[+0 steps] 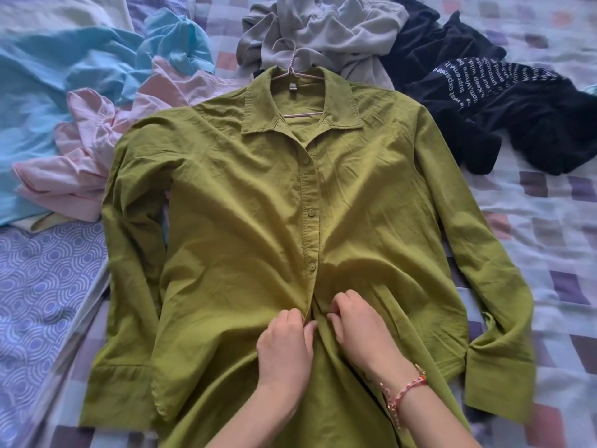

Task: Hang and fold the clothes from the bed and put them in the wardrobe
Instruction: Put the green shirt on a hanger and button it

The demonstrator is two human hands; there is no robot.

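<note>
A green button-up shirt [245,202] lies flat on the bed, front up, sleeves spread to both sides. A pink hanger [292,64] sits inside its collar, hook pointing away from me. Three upper buttons look fastened. My left hand [286,347] pinches the left edge of the button placket low on the shirt. My right hand [358,328] pinches the facing edge right beside it, fingers curled into the cloth. A beaded bracelet circles my right wrist.
Other clothes lie on the checked bedsheet [549,227]: a light blue garment [48,76] and a pink shirt [84,150] at left, a grey garment [323,30] behind the collar, black clothes with white lettering [504,101] at right. A purple patterned blanket [42,286] lies at lower left.
</note>
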